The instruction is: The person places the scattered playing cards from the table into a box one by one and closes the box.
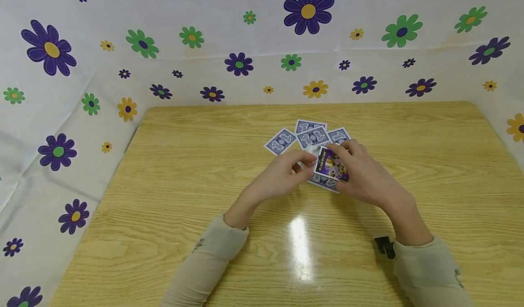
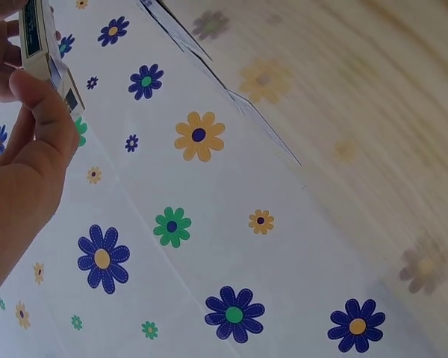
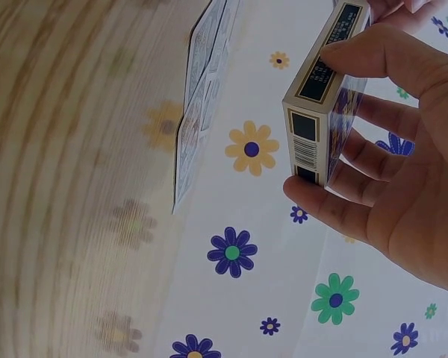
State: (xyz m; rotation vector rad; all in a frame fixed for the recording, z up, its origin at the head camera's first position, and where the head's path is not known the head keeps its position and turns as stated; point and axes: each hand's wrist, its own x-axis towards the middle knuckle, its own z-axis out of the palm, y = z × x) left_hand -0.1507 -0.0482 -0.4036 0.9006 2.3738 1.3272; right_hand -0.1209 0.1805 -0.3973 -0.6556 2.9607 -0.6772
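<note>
A purple playing card box is raised over the table, its white end flap standing out toward the left. My right hand grips it, thumb along one narrow side and fingers round the other, as the right wrist view shows. My left hand has its bent thumb and fingers at the flap end; what lies between the fingertips is partly hidden. Around and below the box lie several face-down playing cards with blue and white backs, among them a left card, an overlapping middle card and a near card.
The wood-patterned table runs back to a white cloth printed with flowers. Cloth also hangs along the left and right sides. A black fitting sits at the right wrist beside the sleeve.
</note>
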